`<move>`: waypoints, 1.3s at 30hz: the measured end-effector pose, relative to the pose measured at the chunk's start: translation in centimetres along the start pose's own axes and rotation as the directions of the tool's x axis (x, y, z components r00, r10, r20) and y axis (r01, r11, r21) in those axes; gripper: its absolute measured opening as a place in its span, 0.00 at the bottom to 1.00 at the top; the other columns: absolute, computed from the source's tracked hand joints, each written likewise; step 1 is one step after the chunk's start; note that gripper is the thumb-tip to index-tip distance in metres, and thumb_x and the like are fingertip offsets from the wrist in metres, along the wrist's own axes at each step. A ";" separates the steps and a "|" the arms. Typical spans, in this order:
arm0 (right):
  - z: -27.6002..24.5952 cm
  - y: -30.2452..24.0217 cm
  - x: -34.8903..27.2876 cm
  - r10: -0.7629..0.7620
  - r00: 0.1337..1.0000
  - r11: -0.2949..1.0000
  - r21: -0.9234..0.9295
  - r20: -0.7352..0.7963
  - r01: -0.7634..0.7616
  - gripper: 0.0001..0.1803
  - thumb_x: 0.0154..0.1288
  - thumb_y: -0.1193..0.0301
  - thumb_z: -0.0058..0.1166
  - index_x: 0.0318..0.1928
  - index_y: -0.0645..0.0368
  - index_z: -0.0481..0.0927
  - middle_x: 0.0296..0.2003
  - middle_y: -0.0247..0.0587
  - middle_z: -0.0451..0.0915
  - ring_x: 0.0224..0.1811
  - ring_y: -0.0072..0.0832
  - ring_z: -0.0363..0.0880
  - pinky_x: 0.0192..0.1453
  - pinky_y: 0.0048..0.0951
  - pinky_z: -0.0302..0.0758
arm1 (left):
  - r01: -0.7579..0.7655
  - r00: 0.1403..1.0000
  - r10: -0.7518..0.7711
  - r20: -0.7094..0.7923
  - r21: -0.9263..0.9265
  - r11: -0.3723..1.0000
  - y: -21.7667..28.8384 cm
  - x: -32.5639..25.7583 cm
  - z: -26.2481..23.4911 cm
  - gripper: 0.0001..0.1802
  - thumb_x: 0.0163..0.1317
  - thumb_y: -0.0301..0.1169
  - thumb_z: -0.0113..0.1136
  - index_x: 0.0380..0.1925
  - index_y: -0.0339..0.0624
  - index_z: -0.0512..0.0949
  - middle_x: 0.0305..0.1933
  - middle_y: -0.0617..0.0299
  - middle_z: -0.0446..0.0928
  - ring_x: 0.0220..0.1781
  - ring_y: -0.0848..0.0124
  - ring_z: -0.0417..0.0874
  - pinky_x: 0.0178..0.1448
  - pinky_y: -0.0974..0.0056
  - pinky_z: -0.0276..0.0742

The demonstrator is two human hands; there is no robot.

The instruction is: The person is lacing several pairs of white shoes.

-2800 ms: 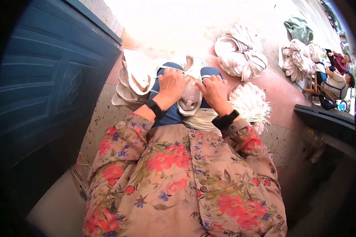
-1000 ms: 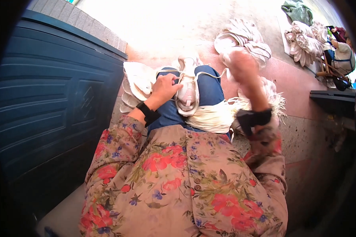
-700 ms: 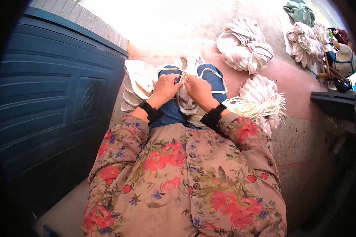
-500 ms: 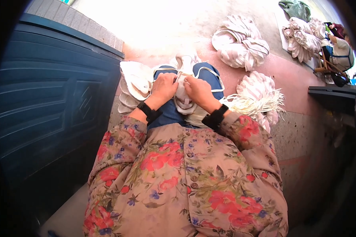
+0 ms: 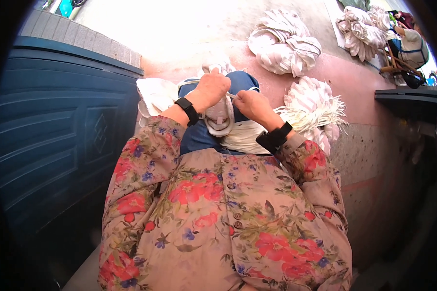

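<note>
I sit with blue-trousered knees (image 5: pixel 242 81) raised, a floral shirt below. A bunch of white strip-like material (image 5: pixel 219 116) lies across my lap. My left hand (image 5: pixel 211 88) is closed on its upper part, near a white loop by the knees. My right hand (image 5: pixel 251 105) pinches a thin white strand stretched between both hands. Black bands sit on both wrists.
A blue panelled door (image 5: pixel 58 140) stands to my left. White bundles lie on the pink floor: one flat (image 5: pixel 155 94) by my left knee, one frayed (image 5: pixel 311 109) at my right, one coiled (image 5: pixel 285 43) ahead, several more (image 5: pixel 364 29) far right. A dark ledge (image 5: pixel 408 97) is at right.
My right hand reached out to the frayed bundle at my right, then came back to the lap. Both hands now work close together on the white material.
</note>
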State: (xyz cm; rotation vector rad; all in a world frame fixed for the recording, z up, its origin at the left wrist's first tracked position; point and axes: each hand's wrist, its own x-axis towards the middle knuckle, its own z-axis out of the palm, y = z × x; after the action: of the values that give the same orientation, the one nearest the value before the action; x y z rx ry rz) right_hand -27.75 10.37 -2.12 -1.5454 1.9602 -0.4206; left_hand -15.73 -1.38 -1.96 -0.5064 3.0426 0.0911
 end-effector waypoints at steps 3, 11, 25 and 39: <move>0.4 -0.2 0.4 0.008 1.000 0.997 0.072 -0.010 -0.007 0.17 0.56 0.60 0.44 0.26 0.61 0.77 0.27 0.53 0.77 0.33 0.48 0.76 0.38 0.44 0.71 | -0.048 0.993 0.053 -0.108 0.052 0.998 -0.2 0.3 0.3 0.01 0.42 0.25 0.54 0.18 0.39 0.74 0.25 0.56 0.77 0.36 0.60 0.75 0.33 0.62 0.76; 1.8 -2.0 0.1 -0.004 0.999 0.994 0.109 -0.045 0.009 0.18 0.56 0.59 0.45 0.24 0.61 0.77 0.24 0.52 0.77 0.30 0.47 0.77 0.34 0.43 0.72 | 0.142 0.946 -0.202 -0.252 -0.237 0.961 -1.2 0.1 -0.2 0.05 0.45 0.28 0.56 0.18 0.40 0.72 0.22 0.55 0.74 0.34 0.59 0.76 0.35 0.59 0.74; -2.0 1.8 -4.5 -0.202 0.978 0.972 -0.109 0.050 0.206 0.14 0.59 0.60 0.46 0.26 0.57 0.77 0.22 0.47 0.77 0.29 0.44 0.77 0.32 0.40 0.72 | 0.448 0.832 -0.551 0.067 -0.667 0.595 -3.7 -3.9 0.3 0.12 0.51 0.31 0.55 0.32 0.33 0.77 0.26 0.54 0.78 0.30 0.68 0.79 0.36 0.67 0.73; 4.7 -3.4 3.0 -0.100 0.971 0.995 -0.019 -0.216 0.099 0.11 0.57 0.63 0.47 0.28 0.58 0.76 0.23 0.49 0.77 0.28 0.44 0.77 0.32 0.42 0.72 | 0.424 0.808 -0.588 0.036 -0.730 0.537 0.2 -6.4 2.2 0.12 0.52 0.30 0.54 0.34 0.35 0.77 0.30 0.49 0.78 0.32 0.59 0.79 0.38 0.62 0.74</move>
State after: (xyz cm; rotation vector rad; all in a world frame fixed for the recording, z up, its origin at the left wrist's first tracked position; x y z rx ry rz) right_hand -22.62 7.11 -4.47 -1.6682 2.0537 -0.6483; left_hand -9.59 0.98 -3.74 -1.5274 2.7619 1.3025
